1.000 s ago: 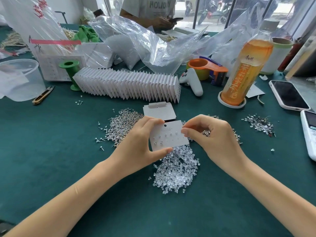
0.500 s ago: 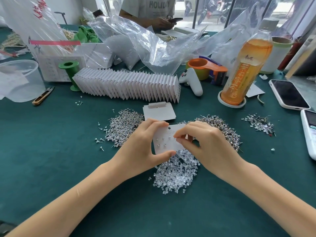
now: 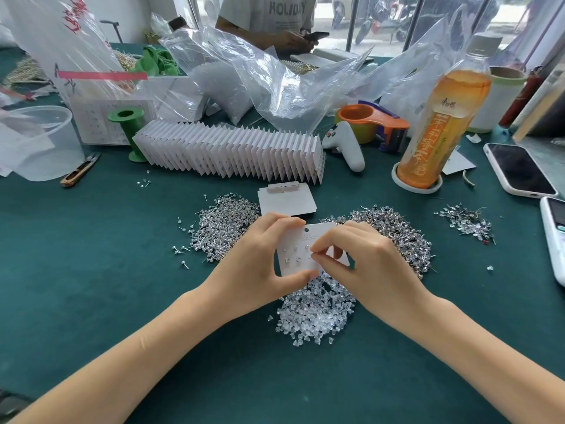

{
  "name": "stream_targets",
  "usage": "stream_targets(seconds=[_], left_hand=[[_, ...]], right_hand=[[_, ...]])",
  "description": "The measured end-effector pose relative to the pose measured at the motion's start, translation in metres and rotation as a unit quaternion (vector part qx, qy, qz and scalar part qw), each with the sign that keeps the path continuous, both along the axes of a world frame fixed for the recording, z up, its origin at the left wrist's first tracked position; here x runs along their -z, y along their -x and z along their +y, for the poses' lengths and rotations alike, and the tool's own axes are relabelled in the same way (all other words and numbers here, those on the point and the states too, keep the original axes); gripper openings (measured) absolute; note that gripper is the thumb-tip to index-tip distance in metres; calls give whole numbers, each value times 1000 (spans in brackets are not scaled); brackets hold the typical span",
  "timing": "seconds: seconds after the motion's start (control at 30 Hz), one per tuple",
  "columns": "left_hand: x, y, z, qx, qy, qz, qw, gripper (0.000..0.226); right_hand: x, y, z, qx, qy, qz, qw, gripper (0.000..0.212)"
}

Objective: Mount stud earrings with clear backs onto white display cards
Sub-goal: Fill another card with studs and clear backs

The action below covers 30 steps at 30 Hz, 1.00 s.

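The white display card (image 3: 301,250) is held above the clear backs (image 3: 315,310) by the left hand (image 3: 260,270), thumb and fingers clamped on its left edge, while the right hand (image 3: 363,264) is pinched at its right half, closing from the right.

**Bare arms, nothing worn**

Both forearms come into view uncovered from the bottom corners, with no sleeve edge showing. The left hand (image 3: 260,270) and right hand (image 3: 363,264) are bare: no gloves, rings, watch or bracelets at the wrists. The visible fingernails are short and plain, without polish.
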<state>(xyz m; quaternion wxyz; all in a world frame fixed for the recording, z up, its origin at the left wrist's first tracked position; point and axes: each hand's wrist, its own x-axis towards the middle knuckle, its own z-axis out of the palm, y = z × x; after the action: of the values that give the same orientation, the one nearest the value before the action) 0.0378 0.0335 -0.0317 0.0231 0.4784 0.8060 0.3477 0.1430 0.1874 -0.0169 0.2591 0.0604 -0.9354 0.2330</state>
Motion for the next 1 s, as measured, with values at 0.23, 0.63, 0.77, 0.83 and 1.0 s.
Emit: stream_targets(seconds=[0.23, 0.63, 0.77, 0.83, 1.0], left_hand=[[1, -1, 0, -1, -3, -3, 1000, 67], [2, 3, -1, -7, 2, -14, 1000, 79], [3, 5, -2, -16, 1, -22, 1000, 85], [3, 6, -3, -18, 2, -24, 1000, 87], [4, 6, -3, -28, -3, -32, 999, 89]], right_hand=[[4, 1, 1, 6, 1, 19, 1000, 14], [-1, 2, 8, 13, 57, 21, 998, 20], [-18, -1, 28, 76, 88, 17, 993, 19], [-27, -3, 45, 98, 83, -25, 991, 14], [-34, -10, 69, 100, -38, -226, 968, 9]])
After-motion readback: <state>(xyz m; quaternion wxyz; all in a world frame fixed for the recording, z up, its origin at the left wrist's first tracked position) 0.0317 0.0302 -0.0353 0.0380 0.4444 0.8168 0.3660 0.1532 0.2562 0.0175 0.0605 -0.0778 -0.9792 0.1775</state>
